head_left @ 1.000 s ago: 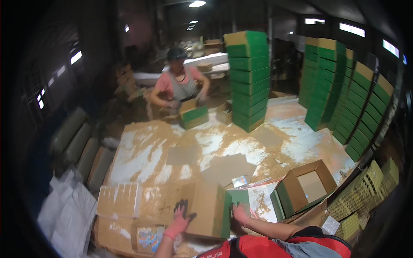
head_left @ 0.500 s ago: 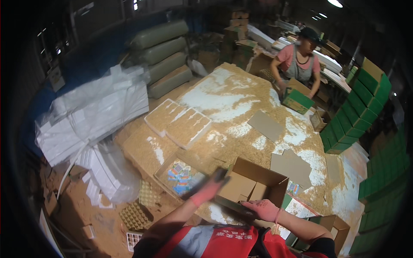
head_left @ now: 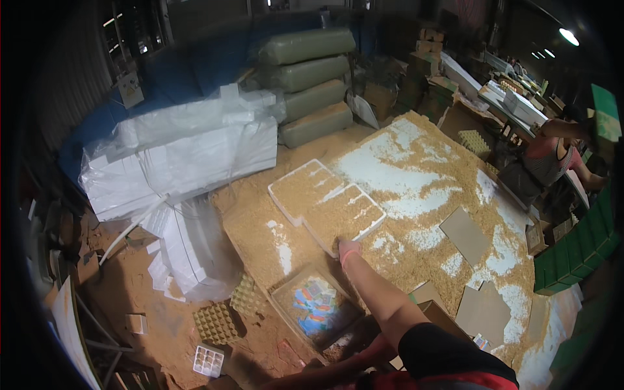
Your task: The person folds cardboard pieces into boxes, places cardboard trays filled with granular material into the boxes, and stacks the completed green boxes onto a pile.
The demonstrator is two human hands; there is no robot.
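Note:
My right hand [head_left: 350, 247], in a pink glove, reaches out over the husk-strewn table [head_left: 416, 162]. Its fingers curl on the near corner of a white foam tray [head_left: 325, 201] that is filled with husk. My left hand [head_left: 311, 366] is low at the picture's bottom edge, in shadow beside a brown cardboard box [head_left: 437, 311], and its fingers are hidden. Between my two arms lies a shallow cardboard tray of colourful cards [head_left: 315, 305].
Plastic-wrapped white foam stacks [head_left: 182, 156] and green sacks [head_left: 305, 71] stand at the left and back. Egg cartons [head_left: 218, 322] lie on the floor. Flat cardboard sheets [head_left: 465, 234] rest on the table. A person [head_left: 552, 156] lifts a green box [head_left: 604, 114] beside stacked green boxes [head_left: 575, 250].
My view has swung to the left. My right hand left the cardboard box and stretched out to the foam tray. My left hand dropped low. The other person raised a green box.

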